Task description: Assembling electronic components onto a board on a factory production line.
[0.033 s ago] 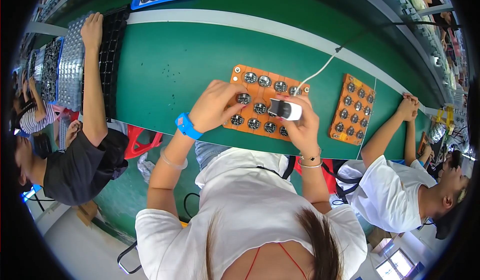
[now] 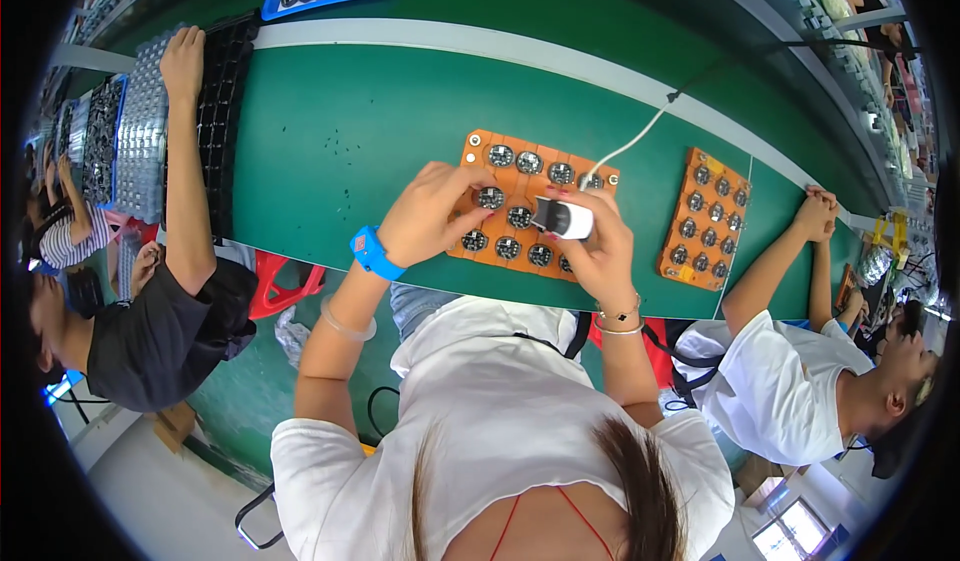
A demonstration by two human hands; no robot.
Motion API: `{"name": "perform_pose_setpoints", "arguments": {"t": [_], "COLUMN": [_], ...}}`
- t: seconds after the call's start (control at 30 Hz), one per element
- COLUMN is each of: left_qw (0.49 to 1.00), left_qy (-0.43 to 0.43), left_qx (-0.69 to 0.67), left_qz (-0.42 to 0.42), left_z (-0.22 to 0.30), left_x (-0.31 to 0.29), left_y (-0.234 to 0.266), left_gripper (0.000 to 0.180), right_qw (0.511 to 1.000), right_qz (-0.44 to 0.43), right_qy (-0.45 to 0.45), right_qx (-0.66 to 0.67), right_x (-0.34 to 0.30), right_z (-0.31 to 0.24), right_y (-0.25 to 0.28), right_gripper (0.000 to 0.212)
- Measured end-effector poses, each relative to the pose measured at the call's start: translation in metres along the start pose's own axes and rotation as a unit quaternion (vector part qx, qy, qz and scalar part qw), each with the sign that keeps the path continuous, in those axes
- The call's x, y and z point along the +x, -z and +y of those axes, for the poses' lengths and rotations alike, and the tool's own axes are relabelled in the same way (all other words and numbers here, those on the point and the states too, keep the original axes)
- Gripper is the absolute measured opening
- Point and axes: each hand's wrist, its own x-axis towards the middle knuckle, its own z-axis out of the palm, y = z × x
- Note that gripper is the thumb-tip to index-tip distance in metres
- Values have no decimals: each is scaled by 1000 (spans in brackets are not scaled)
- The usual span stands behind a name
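Observation:
An orange tray [image 2: 525,142] lies in front of me on the green table, with round black parts with small silver pieces on them set in its rows. My left hand [image 2: 432,216], wearing a blue wristband [image 2: 373,253], has its thumb and index finger bent around one round black part [image 2: 489,198] at the tray's left side. In my right hand [image 2: 607,246] is a white hand-held device with a black end [image 2: 572,220]. Its black end hangs over the middle row, close to another round part [image 2: 519,217]. A white cable [image 2: 632,148] runs from the device toward the back.
A second orange tray [image 2: 689,212] of round parts lies to the right. Black grid trays [image 2: 222,111] stand at the left beside a co-worker's arm [image 2: 186,161]. Another person's clasped hands [image 2: 816,215] rest at the right. A blue bin [image 2: 330,8] sits at the back. Tiny dark bits dot the table.
My right hand and the white device have shifted slightly left, and the cable has moved with them. The round part between my left fingers has moved a touch to the right.

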Motion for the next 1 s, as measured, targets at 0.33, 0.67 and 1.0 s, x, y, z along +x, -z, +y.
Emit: {"name": "perform_pose_setpoints", "arguments": {"t": [0.33, 0.67, 1.0], "left_qw": [997, 998, 981], "left_qy": [-24, 24, 97], "left_qx": [-62, 10, 32], "left_qz": [46, 54, 165], "left_z": [26, 7, -11], "left_x": [7, -30, -16], "left_y": [-1, -1, 30], "left_gripper": [42, 38, 40], "right_qw": [998, 995, 999], "right_qz": [-36, 27, -18], "right_qy": [45, -57, -19], "right_qx": [-39, 77, 28], "right_x": [8, -15, -23], "right_z": [-5, -6, -6], "right_y": [-7, 7, 3], "right_gripper": [40, 40, 40]}}
